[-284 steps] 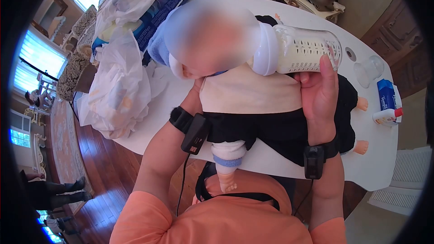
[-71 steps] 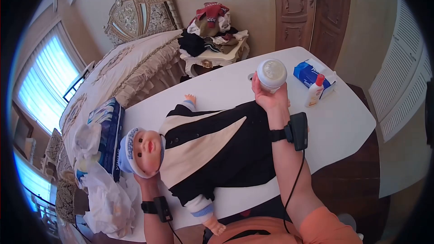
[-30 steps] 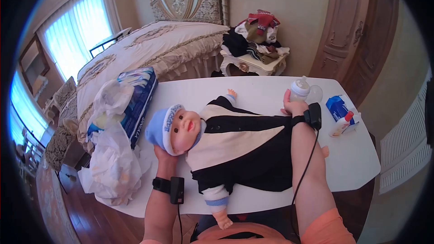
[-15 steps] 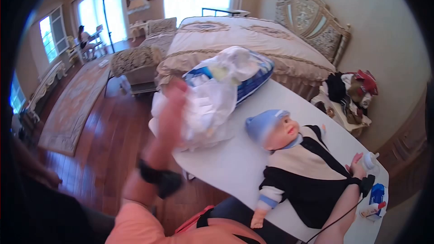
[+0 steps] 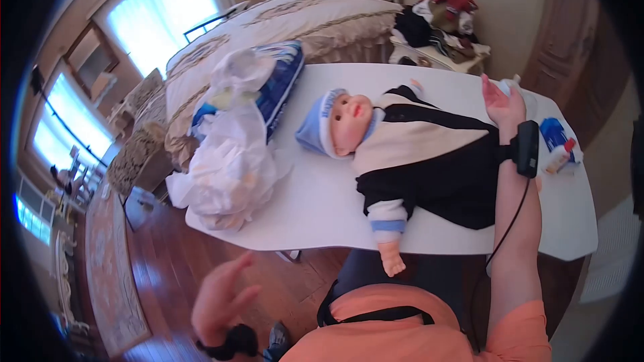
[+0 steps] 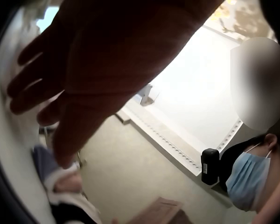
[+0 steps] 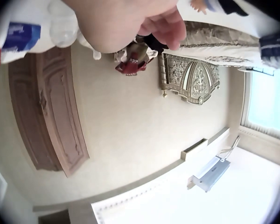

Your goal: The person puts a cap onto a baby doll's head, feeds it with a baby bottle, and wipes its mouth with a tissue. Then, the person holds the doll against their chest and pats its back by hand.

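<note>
A doll [image 5: 419, 141] in a blue knitted hat and a black-and-cream outfit lies face up on the white table [image 5: 315, 218]. My right hand [image 5: 504, 102] is beside its lower body, palm showing and fingers loosely bent, with nothing between them. Behind that hand, mostly hidden by it, stands the baby bottle [image 7: 87, 44], its teat peeking out in the right wrist view. Near it is a clear bottle cap [image 7: 63, 23]. My left hand [image 5: 221, 295] is off the table's near left edge, over the floor, fingers spread and holding nothing.
Crumpled white plastic bags [image 5: 231, 164] and a blue diaper pack [image 5: 287, 84] sit at the table's left end. A blue tissue pack [image 5: 554, 134] and a red-capped bottle [image 5: 558, 157] stand at the right. Clothes [image 5: 439, 23] are heaped beyond. A masked person [image 6: 249, 175] shows in the left wrist view.
Earlier the right hand held the bottle at the doll, then set it upright on the table and let go. The left hand has left the doll's head and swung down to the near left.
</note>
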{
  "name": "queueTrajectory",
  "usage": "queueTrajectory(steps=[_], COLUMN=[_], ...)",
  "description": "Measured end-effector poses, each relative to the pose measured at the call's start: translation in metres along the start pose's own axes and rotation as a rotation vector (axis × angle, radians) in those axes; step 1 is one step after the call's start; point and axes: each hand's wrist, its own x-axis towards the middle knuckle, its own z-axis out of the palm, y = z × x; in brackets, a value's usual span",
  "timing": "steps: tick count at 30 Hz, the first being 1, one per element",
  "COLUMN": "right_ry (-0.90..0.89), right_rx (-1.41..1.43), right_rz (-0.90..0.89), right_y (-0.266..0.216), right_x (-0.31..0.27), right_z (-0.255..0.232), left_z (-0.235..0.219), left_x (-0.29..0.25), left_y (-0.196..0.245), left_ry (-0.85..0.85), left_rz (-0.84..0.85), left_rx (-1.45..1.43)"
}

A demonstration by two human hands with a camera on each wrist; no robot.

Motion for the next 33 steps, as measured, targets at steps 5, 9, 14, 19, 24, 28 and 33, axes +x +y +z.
queueTrajectory(steps=[5,9,14,19,24,28,33], right_ry=[-0.054,-0.124,-0.179,-0.261,-0.212,-0.177,-0.194], right_rx=[-0.402,-0.528,-0.732,-0.803,-0.862,-0.983,-1.13], right_rz=[-0.162,-0.117,-0.159,-0.127,-0.132,-0.135,-0.047], right_y=[-0.002,-0.005,0.014,0.023,0.034,0.038,0.042], right_x=[-0.043,-0.059,-0.09,-0.085,-0.083,-0.092,-0.093], right_z=[0.003,-0.016,-0.012,-0.017,-0.018,-0.013,-0.021], left_z=[0.04,0.057,0.061,0.012,0.002,0.001,-0.001], left_x=[0.066,0.1,0.123,0.135,0.148,0.161,0.175], left_y=[0.047,0.076,0.102,0.134,0.154,0.161,0.169], left_ry=[-0.153,-0.402,-0.586,-0.824,-1.148,-1.115,-1.021], left_rz=[0.29,0.52,0.824,1.656,1.865,1.883,1.932], left_rx=[-0.189,-0.267,-0.487,-0.865,-1.006,-1.052,-1.102])
